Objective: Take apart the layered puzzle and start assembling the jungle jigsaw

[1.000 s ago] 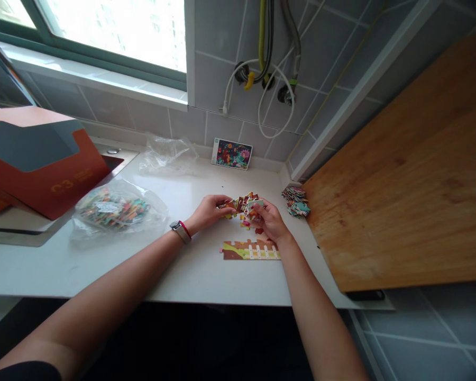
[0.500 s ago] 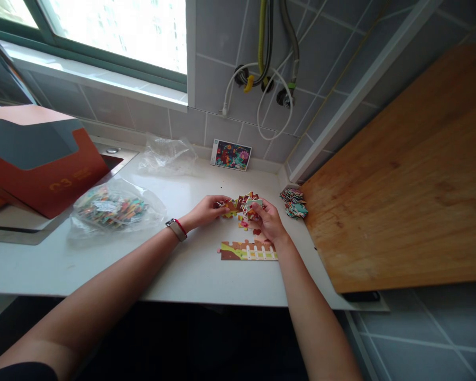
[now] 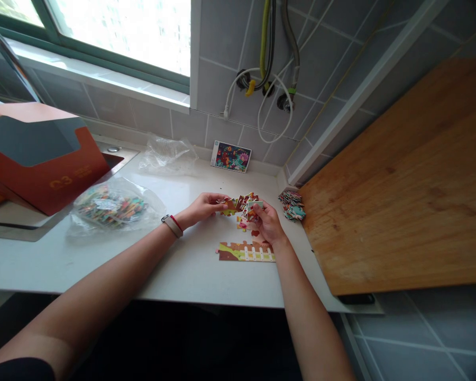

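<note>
My left hand (image 3: 205, 207) is closed at the left end of a small heap of puzzle pieces (image 3: 243, 201), thumb and fingers pinching a green and brown one. On the heap's right side my right hand (image 3: 270, 225) grips a pale green puzzle piece (image 3: 255, 204) between thumb and fingers. Some pieces below are partly hidden by that hand. Nearer the counter edge lies a joined puzzle strip (image 3: 241, 252) with a white fence, brown ground and green grass; my right wrist covers its right end.
A picture card (image 3: 230, 156) leans at the back wall. Stacked puzzle pieces (image 3: 292, 205) sit beside a wooden board (image 3: 400, 185) on the right. To the left are a clear bag of pieces (image 3: 115, 206), a crumpled plastic bag (image 3: 168, 153) and an orange box (image 3: 43, 159).
The view has shifted slightly. Both hands stay at the heap with their grips nearly the same; the left hand's fingers have moved a little.
</note>
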`<state>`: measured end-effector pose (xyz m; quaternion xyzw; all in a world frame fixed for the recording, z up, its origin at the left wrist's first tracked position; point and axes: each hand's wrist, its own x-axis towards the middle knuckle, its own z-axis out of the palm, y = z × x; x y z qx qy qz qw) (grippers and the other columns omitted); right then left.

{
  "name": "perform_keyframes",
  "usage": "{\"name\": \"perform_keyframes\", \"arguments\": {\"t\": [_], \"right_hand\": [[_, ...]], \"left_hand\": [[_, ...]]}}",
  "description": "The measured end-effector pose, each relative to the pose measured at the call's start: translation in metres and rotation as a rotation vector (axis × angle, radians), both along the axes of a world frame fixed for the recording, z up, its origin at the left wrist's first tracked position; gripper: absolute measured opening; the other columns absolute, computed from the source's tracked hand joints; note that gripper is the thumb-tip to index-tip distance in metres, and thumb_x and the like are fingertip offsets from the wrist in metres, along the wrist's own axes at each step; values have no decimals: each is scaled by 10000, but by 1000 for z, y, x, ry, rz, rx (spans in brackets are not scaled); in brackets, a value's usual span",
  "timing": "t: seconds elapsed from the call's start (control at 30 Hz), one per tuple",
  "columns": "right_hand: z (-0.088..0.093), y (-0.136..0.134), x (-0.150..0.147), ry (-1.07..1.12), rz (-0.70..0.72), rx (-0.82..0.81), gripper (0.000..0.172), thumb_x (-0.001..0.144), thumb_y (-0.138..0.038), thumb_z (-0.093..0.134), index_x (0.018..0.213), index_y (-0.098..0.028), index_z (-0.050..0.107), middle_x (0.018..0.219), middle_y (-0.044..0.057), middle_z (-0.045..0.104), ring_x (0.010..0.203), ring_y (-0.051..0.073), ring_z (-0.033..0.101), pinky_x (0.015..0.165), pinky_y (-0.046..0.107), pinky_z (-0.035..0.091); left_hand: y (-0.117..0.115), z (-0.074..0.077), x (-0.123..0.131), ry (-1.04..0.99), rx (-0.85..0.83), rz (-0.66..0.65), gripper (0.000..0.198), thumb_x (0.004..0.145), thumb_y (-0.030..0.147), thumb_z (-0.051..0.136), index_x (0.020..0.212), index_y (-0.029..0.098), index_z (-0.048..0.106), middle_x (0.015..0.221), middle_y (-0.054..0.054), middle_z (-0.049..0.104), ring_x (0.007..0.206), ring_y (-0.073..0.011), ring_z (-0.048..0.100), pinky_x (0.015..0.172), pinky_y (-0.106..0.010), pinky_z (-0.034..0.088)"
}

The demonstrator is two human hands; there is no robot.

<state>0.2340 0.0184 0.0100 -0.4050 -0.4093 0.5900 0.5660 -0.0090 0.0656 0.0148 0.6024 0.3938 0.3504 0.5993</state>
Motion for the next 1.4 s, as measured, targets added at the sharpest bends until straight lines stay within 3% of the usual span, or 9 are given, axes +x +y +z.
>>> {"name": "perform_keyframes", "arguments": {"t": [0.23, 0.37, 0.5, 0.67, 0.9, 1.13, 1.27, 1.4], "right_hand": [[3, -1, -2, 2, 13, -23, 462, 687, -445, 934, 1028, -209, 732, 866, 10, 776, 664, 143, 698, 566, 236, 613], [3, -1, -4, 12, 6, -44, 517, 656, -422, 956, 1066, -207, 724, 927, 23, 793, 718, 161, 731, 601, 255, 638], [6, -2, -6, 23, -13, -31, 530, 647, -413, 962, 1068, -203, 720, 917, 21, 792, 724, 163, 735, 630, 266, 649], [7, -4, -7, 5, 27, -79, 579, 649, -434, 957, 1118, -215, 696, 923, 15, 785, 707, 164, 730, 592, 285, 654], [3, -3, -5, 20, 57, -78, 533, 660, -435, 952, 1078, -217, 703, 918, 23, 781, 703, 169, 720, 571, 296, 651], [2, -2, -1, 50, 64, -68, 483, 640, -470, 961, 981, -219, 729, 876, 10, 775, 715, 152, 714, 624, 269, 645], [2, 1, 0, 43, 12, -65, 475, 615, -469, 971, 927, -213, 720, 839, 1, 766, 686, 135, 697, 593, 230, 610], [3, 2, 1, 63, -27, -42, 462, 625, -493, 960, 894, -216, 707, 827, 3, 766, 682, 136, 692, 636, 247, 613]], "left_hand": [[-1, -3, 6, -15, -6, 103, 568, 747, 489, 806, 1206, 158, 757, 1014, -95, 785, 642, -120, 571, 541, -229, 409], [-1, -6, 9, -35, 73, 196, 494, 759, 458, 801, 1122, 125, 769, 971, -104, 787, 697, -142, 625, 579, -242, 446], [0, -8, 8, -57, 44, 177, 503, 744, 486, 828, 1107, 142, 774, 967, -104, 789, 749, -170, 670, 606, -258, 485], [-2, -8, 8, -221, -73, 157, 536, 675, 511, 899, 1056, 165, 751, 1033, -97, 783, 880, -200, 726, 767, -315, 573], [-1, -10, 9, -259, -78, 143, 564, 673, 533, 907, 1063, 173, 718, 1032, -92, 762, 860, -208, 732, 649, -281, 591], [1, -11, 5, -340, -133, 53, 517, 723, 512, 885, 1064, 199, 655, 1027, -67, 743, 895, -211, 733, 701, -326, 617], [1, -10, 5, -270, -88, 106, 577, 704, 560, 879, 1113, 203, 684, 1025, -90, 755, 884, -222, 738, 612, -262, 563], [1, -10, 7, -166, -8, 276, 599, 684, 588, 874, 1099, 182, 724, 999, -106, 759, 811, -214, 738, 587, -264, 557]]}}
